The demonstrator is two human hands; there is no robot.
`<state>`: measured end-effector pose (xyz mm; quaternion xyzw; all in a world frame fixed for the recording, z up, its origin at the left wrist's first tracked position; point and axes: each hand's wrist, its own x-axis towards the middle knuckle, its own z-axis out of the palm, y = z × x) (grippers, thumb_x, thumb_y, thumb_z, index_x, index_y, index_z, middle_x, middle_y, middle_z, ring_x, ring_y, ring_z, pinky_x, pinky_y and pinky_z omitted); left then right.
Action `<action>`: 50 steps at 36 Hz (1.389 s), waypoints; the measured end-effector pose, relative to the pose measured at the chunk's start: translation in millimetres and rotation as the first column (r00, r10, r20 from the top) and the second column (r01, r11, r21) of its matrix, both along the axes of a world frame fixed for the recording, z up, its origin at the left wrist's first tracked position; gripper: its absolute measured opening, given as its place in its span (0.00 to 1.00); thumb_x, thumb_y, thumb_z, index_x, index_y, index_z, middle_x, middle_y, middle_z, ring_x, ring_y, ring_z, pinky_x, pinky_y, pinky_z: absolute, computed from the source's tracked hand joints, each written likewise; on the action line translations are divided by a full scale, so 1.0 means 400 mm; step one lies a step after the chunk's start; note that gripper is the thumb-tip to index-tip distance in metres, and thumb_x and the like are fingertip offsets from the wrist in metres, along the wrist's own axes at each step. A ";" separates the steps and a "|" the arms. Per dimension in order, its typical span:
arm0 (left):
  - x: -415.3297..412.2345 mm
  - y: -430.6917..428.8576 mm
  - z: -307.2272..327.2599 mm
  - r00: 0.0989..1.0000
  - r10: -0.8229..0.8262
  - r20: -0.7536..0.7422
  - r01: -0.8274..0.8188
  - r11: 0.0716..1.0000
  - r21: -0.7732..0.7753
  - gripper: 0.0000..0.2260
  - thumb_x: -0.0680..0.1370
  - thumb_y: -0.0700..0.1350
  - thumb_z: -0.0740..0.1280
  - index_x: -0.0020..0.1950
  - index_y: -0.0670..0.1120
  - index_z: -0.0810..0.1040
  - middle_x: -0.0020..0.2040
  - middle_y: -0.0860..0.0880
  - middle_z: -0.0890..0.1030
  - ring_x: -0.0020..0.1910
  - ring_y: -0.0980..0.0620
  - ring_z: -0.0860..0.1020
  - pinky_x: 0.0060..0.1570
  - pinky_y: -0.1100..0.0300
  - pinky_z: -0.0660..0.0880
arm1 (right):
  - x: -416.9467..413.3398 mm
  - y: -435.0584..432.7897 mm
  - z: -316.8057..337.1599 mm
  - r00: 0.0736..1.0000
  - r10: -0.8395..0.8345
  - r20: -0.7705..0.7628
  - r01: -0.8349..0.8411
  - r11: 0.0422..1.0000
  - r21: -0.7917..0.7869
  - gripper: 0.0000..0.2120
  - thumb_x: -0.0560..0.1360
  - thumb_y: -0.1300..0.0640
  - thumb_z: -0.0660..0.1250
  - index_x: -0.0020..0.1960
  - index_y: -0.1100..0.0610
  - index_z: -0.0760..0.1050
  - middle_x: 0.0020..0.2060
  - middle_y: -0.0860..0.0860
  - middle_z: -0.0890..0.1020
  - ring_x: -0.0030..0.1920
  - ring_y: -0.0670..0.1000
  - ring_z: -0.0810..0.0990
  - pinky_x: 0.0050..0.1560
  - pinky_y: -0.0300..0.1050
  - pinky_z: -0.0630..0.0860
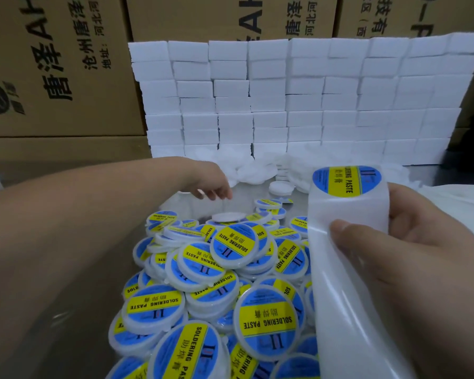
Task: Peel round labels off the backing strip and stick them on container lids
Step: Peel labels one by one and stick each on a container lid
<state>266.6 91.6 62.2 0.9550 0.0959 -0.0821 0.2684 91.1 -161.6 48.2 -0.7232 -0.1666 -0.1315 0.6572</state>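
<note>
My right hand (411,250) grips a white backing strip (342,269), thumb pressed on its glossy face. One round blue-and-yellow "Soldering Paste" label (346,180) sits at the strip's top end. My left hand (208,184) reaches forward over the table, fingers relaxed and pointing down, holding nothing. It hovers just above a plain white unlabelled lid (229,216) on top of the heap. A big heap of labelled white lids (216,272) fills the table's middle and near side.
More plain white lids (257,170) lie piled at the back of the steel table (66,324). Behind them rises a wall of stacked white boxes (298,99), with brown printed cartons (60,64) further back and left.
</note>
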 end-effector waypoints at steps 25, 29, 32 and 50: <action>0.066 0.059 -0.018 0.994 0.027 0.108 -0.081 0.840 0.537 0.24 0.80 0.43 0.57 0.75 0.45 0.55 0.74 0.44 0.60 0.71 0.44 0.62 0.69 0.53 0.60 | 0.000 -0.009 -0.002 0.999 -0.002 -0.053 -0.001 0.998 -0.058 0.40 0.51 0.69 0.42 0.45 0.34 0.76 0.34 0.41 0.84 0.33 0.43 0.83 0.41 0.47 0.74; 0.080 0.118 -0.071 0.996 0.085 -0.026 -0.059 0.849 0.525 0.23 0.78 0.43 0.60 0.72 0.41 0.62 0.72 0.41 0.64 0.69 0.41 0.66 0.68 0.49 0.64 | 0.004 0.001 0.002 0.996 0.066 -0.054 -0.066 0.998 0.004 0.21 0.56 0.54 0.65 0.44 0.32 0.75 0.34 0.40 0.84 0.34 0.44 0.83 0.45 0.50 0.76; 0.080 0.130 -0.073 0.997 0.022 0.072 -0.061 0.787 0.614 0.20 0.77 0.47 0.62 0.68 0.44 0.67 0.68 0.44 0.70 0.64 0.44 0.70 0.59 0.56 0.69 | 0.003 0.011 0.004 0.998 0.042 -0.035 -0.041 0.999 0.033 0.21 0.56 0.55 0.65 0.41 0.31 0.76 0.33 0.39 0.83 0.34 0.42 0.83 0.42 0.49 0.74; 0.039 0.046 -0.058 0.968 -0.110 0.227 -0.077 0.727 0.683 0.16 0.80 0.54 0.54 0.49 0.43 0.73 0.48 0.46 0.75 0.44 0.47 0.70 0.42 0.57 0.66 | -0.001 0.005 -0.011 0.995 0.069 -0.067 -0.074 0.994 -0.074 0.16 0.66 0.55 0.64 0.48 0.36 0.72 0.39 0.36 0.83 0.38 0.39 0.81 0.46 0.48 0.76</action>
